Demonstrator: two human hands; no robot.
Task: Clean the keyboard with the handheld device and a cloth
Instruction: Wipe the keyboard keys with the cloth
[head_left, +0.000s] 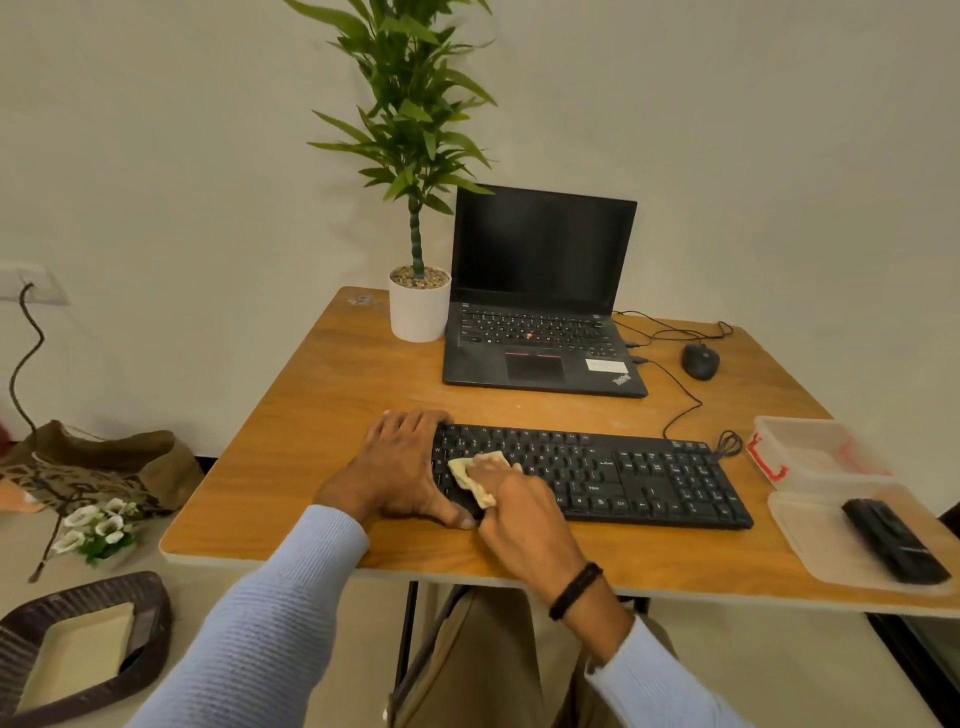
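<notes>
"ThinkPad" logo on laptop (543, 291) palm rest

One wide-angle head-worn view looks forward and steeply down from the near side of the orange-brown wooden table (322, 405), close above its front edge, facing the pale plain wall (779, 156) behind it.
</notes>
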